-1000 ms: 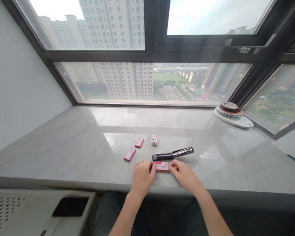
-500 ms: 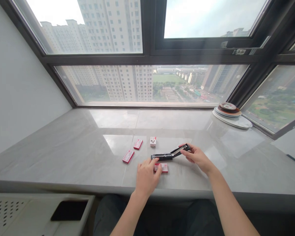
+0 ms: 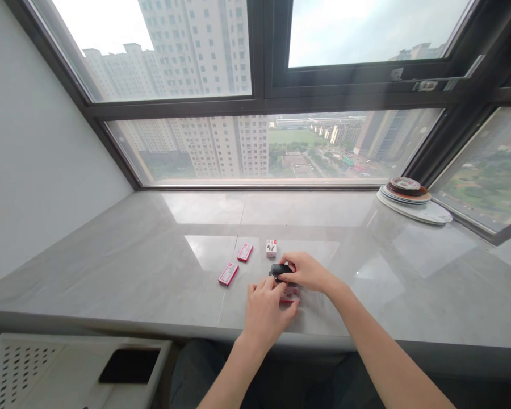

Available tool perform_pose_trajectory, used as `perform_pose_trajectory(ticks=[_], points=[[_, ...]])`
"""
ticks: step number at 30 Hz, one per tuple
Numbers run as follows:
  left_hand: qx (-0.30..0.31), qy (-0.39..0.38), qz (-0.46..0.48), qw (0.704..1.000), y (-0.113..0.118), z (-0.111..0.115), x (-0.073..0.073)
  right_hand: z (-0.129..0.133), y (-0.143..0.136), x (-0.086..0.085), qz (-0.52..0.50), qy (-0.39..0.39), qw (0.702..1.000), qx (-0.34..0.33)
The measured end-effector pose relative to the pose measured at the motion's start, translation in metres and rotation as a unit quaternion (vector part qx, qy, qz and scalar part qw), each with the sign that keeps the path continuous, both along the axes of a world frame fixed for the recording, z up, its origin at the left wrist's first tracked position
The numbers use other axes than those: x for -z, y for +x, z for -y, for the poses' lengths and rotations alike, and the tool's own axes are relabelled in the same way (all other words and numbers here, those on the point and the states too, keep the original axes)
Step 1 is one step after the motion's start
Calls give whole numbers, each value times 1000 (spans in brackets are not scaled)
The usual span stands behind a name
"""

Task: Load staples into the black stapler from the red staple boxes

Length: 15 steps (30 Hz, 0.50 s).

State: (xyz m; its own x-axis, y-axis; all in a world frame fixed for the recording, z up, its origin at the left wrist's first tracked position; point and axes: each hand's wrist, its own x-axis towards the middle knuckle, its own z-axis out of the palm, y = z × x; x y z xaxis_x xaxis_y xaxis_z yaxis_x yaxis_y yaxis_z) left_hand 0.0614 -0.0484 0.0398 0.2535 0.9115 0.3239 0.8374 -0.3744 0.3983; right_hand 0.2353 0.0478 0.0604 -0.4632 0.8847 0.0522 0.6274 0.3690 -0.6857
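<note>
A black stapler (image 3: pixel 281 269) lies on the grey counter with its top arm folded over its base. My right hand (image 3: pixel 305 271) grips the top arm from the right and covers part of it. My left hand (image 3: pixel 266 307) is at the stapler's near side, fingers curled against the base. Just below the stapler a red and white staple box (image 3: pixel 290 294) lies flat, partly hidden by my left hand. A small white box (image 3: pixel 271 247) with a dark picture stands beyond the stapler. Two more flat staple boxes, one nearer (image 3: pixel 229 274) and one farther (image 3: pixel 245 252), lie to the left.
A stack of round plates or mats (image 3: pixel 413 200) sits at the counter's far right corner by the window. Below the counter's front edge on the left is a white perforated plastic piece (image 3: pixel 68 363) with a dark opening.
My right hand has swung the stapler's opened top arm leftward over onto its base. My left hand stays at the base. The view has shifted slightly.
</note>
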Motion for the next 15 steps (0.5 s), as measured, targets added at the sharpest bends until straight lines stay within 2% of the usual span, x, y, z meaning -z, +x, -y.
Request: perform_pose_trajectory(ticks=[3, 6, 10, 12, 15], points=[[4, 6, -1, 1000, -10, 4, 7, 2, 5, 1, 10, 10, 1000, 22], [-64, 26, -13, 998, -35, 0, 12, 4, 10, 3, 9, 9, 999, 31], [-155, 60, -22, 986, -80, -21, 11, 6, 11, 3, 4, 1, 999, 43], [-150, 67, -17, 986, -99, -34, 12, 7, 10, 3, 3, 0, 999, 49], [-72, 42, 12, 996, -118, -51, 18, 9, 9, 2, 6, 3, 999, 53]])
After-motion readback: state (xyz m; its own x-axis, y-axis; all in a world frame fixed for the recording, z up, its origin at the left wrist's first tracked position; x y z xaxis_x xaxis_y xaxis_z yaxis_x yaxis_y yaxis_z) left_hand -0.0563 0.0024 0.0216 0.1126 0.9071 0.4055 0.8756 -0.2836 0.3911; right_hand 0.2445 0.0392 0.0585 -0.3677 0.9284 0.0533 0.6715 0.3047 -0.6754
